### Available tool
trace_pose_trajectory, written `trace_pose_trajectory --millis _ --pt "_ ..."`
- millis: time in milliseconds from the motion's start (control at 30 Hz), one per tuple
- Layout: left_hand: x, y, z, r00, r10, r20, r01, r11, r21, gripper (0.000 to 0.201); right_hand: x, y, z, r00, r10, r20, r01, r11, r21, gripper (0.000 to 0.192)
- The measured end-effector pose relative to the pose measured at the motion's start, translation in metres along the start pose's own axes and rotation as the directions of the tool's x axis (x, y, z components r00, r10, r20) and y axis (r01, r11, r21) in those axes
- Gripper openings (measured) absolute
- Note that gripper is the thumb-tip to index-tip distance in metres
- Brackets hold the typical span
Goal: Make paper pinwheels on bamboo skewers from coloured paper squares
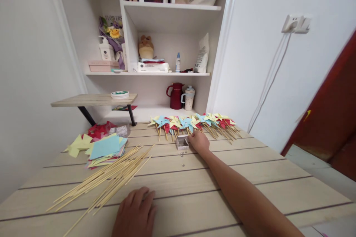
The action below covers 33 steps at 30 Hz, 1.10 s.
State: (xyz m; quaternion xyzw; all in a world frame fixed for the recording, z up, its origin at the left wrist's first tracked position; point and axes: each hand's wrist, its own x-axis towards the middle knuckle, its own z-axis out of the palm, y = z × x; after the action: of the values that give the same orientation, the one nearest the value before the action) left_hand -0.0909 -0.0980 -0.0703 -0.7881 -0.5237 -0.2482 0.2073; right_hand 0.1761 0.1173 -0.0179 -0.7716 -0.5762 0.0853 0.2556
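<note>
My right hand [198, 141] is stretched out across the table, fingers curled loosely at the edge of a small open box [182, 143]. It touches the box's right side; I cannot tell whether anything is pinched between the fingertips. The box sits at 12 o'clock from me, toward the far side of the wooden table [250, 189]. A few tiny beads or pins [183, 160] lie loose on the boards just at 6 o'clock of the box.

My left hand [136, 211] lies flat at 7 o'clock, palm down, fingers spread a little, gripping nothing. Its fingertips are near the ends of a loose bundle of bamboo sticks [111, 179], which fan out toward 10 o'clock.

Behind the box, at 12 to 1 o'clock, runs a row of finished paper pinwheels [191, 121] in blue, yellow and red, sticks pointing toward me. At 10 o'clock is a stack of coloured paper squares [105, 148], with red folded pieces [98, 129] beyond it.
</note>
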Motion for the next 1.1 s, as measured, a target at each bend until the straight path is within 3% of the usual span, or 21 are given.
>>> trace_pose_trajectory --millis 500,733,1100 --pt "0.0 -0.001 -0.001 1.0 0.002 -0.012 -0.002 1.0 -0.005 0.024 -0.001 0.002 -0.001 1.0 -0.008 0.01 0.008 1.0 0.025 0.021" --pt "-0.001 0.001 0.0 0.999 -0.035 0.032 0.036 0.999 -0.028 0.024 -0.001 0.008 -0.007 1.0 -0.028 0.008 0.028 0.999 0.029 0.039" --pt "-0.001 0.001 0.001 0.999 -0.038 0.029 0.04 0.998 -0.046 0.026 -0.003 0.006 -0.002 0.994 -0.096 0.046 0.1 0.992 -0.074 0.019"
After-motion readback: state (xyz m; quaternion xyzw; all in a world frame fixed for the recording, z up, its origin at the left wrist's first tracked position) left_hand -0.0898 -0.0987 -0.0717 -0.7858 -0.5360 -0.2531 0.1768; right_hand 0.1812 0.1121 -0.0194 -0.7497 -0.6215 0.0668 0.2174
